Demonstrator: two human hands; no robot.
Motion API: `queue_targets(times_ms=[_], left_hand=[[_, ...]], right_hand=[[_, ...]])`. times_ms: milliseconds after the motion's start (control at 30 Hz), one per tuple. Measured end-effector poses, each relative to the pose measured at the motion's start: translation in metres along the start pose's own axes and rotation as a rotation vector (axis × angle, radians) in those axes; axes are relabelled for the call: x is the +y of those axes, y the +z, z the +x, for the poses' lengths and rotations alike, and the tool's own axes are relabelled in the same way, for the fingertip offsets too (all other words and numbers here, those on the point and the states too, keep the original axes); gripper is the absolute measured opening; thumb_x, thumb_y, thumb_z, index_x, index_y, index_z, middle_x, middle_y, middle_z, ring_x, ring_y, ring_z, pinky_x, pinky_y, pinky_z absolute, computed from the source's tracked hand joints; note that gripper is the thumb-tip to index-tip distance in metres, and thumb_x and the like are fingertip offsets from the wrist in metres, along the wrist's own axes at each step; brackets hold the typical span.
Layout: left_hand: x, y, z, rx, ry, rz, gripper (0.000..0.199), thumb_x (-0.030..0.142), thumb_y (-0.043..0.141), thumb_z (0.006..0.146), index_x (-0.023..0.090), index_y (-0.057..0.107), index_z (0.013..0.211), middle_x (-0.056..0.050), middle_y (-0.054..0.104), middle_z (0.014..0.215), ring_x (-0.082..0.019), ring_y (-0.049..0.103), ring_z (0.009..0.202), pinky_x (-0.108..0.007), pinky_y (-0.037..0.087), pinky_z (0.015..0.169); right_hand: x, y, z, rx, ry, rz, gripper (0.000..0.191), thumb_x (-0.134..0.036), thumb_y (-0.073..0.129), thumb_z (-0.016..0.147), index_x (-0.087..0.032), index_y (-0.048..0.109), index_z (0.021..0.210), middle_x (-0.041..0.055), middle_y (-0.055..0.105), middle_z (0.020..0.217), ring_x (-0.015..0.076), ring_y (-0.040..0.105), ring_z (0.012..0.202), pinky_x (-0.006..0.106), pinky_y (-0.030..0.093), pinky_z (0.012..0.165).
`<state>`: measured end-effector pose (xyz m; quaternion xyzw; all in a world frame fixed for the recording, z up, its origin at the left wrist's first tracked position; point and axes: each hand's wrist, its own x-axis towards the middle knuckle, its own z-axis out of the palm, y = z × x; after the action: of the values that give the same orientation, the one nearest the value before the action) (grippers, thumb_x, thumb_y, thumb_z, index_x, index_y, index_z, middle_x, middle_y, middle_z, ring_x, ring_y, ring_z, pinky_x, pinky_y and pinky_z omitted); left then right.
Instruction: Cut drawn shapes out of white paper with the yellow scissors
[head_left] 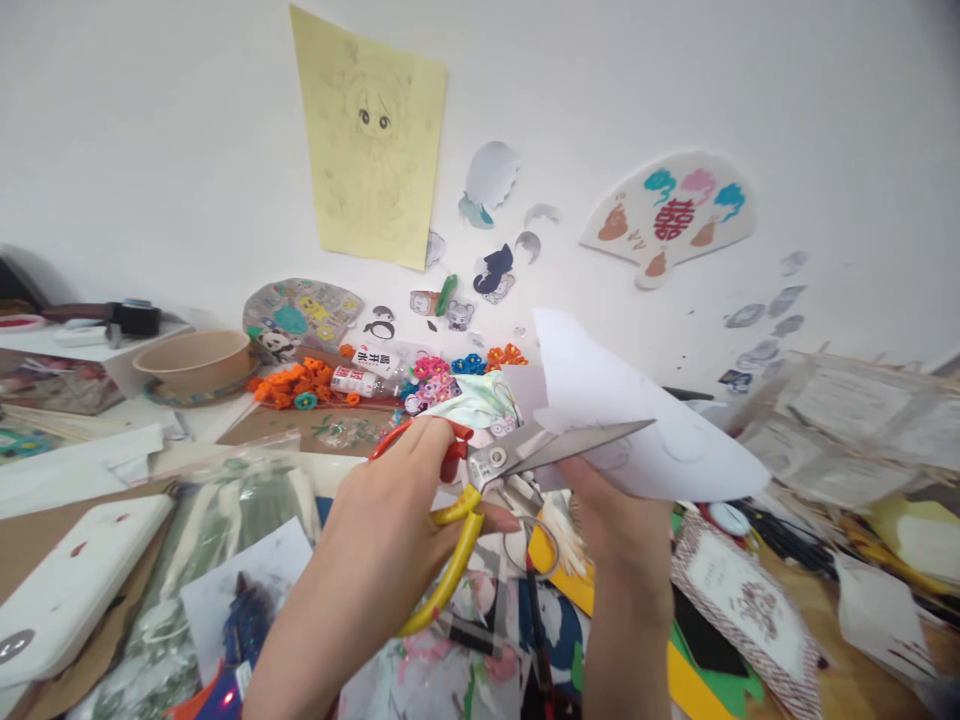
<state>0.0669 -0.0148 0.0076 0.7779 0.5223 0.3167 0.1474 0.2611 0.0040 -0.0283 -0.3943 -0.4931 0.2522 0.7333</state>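
"What's held?"

"Left grip (405,500) wrapped round the scissors (496,458) by their handles; right grip (622,520) closed on white paper (615,375), a blade (592,440) crossing before it."

"And around?"

"Crowded tabletop (817,610): bottles (381,363), orange flowers (292,385) beyond, clear plastic bag (225,500) left, striped card (750,605) right."

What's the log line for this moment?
left hand: holds scissors | right hand: holds paper | scissors: open, one blade across paper
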Motion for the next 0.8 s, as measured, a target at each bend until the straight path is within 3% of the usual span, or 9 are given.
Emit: queue_targets(times_ms=[367,800], left_hand=[[-0.003,0.003,-0.002,-0.003,0.032,0.031,0.031,0.042,0.061,0.083,0.025,0.035,0.081,0.005,0.053,0.076,-0.018,0.057,0.066,-0.029,0.032,0.058],[-0.004,0.005,-0.002,0.01,0.04,0.04,0.029,0.041,0.062,0.082,0.025,0.038,0.081,0.005,0.055,0.078,-0.017,0.054,0.064,-0.028,0.031,0.057]], right_hand=[[-0.015,0.001,-0.002,-0.033,0.031,0.058,0.039,-0.026,0.085,0.062,-0.019,0.073,0.099,0.0074,0.079,0.093,0.0256,0.074,0.085,0.038,0.062,0.074],[-0.018,-0.003,0.0,-0.022,0.027,0.012,0.042,-0.028,0.085,0.061,-0.021,0.074,0.1,0.0064,0.079,0.092,0.0256,0.074,0.086,0.04,0.062,0.08]])
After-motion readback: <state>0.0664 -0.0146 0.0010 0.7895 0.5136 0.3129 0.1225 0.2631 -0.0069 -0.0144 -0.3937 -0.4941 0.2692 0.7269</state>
